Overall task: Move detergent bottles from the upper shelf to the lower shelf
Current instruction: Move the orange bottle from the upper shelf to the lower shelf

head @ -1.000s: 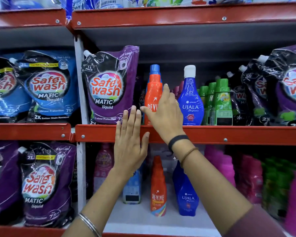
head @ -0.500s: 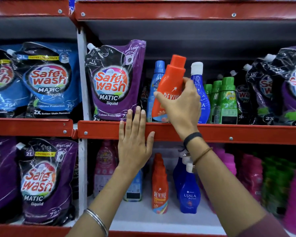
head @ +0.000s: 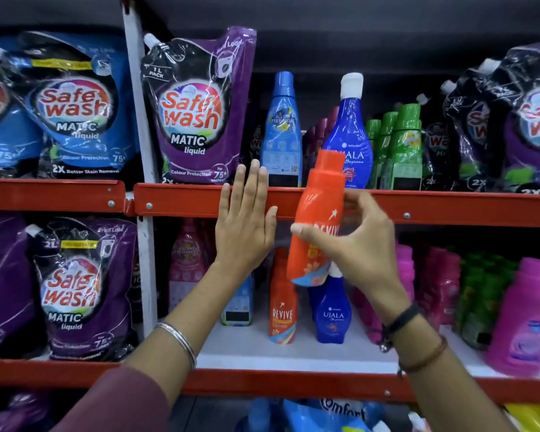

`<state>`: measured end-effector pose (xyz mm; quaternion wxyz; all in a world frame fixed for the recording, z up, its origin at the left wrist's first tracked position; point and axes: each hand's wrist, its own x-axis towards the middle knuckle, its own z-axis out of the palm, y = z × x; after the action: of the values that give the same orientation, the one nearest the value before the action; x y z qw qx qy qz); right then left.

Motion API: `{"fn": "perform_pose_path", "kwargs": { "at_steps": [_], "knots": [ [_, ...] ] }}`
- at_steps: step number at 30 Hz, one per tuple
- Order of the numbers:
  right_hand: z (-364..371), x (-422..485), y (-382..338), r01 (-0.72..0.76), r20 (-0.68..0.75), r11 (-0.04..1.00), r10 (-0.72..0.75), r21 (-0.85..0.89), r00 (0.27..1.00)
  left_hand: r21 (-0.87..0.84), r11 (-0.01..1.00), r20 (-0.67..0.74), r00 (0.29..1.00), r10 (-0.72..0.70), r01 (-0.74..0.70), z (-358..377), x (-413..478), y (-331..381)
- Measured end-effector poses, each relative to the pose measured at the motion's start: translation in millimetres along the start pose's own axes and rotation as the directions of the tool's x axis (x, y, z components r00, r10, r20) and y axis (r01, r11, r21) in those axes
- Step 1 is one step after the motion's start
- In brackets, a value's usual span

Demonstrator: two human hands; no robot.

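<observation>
My right hand [head: 356, 244] grips an orange Revive bottle [head: 318, 213], held tilted in the air in front of the upper shelf's red edge [head: 449, 207]. My left hand [head: 247, 226] rests flat, fingers apart, against that same edge. On the upper shelf stand a light blue bottle [head: 281, 132] and a dark blue Ujala bottle [head: 353, 126]. On the lower shelf [head: 293, 353] stand another orange Revive bottle [head: 282, 304] and a dark blue Ujala bottle [head: 331, 313], just below the held one.
Purple and blue Safe Wash pouches [head: 197, 110] fill the left of both shelves. Green bottles [head: 396, 148] stand on the upper shelf at right, pink bottles [head: 524, 319] on the lower shelf at right. A white upright post [head: 144, 244] divides the bays.
My right hand has lifted the orange bottle off the upper shelf and brought it down in front of the shelf edge. My left hand stays on the edge.
</observation>
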<state>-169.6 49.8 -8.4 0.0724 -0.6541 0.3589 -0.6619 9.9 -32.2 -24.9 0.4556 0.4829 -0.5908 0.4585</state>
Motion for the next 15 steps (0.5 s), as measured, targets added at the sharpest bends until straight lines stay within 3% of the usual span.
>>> {"fn": "perform_pose_path", "kwargs": {
  "at_steps": [10,15],
  "knots": [
    [45,-66,85,-0.185,0.184,0.957,0.227,-0.223,0.956,-0.030,1.000,-0.037,0.999,0.001,-0.002,2,-1,0],
    [69,-90,124,-0.288,0.200,0.907,0.357,-0.307,0.912,-0.015,1.000,-0.055,0.998,0.010,-0.011,5,0,-2]
  ]
}}
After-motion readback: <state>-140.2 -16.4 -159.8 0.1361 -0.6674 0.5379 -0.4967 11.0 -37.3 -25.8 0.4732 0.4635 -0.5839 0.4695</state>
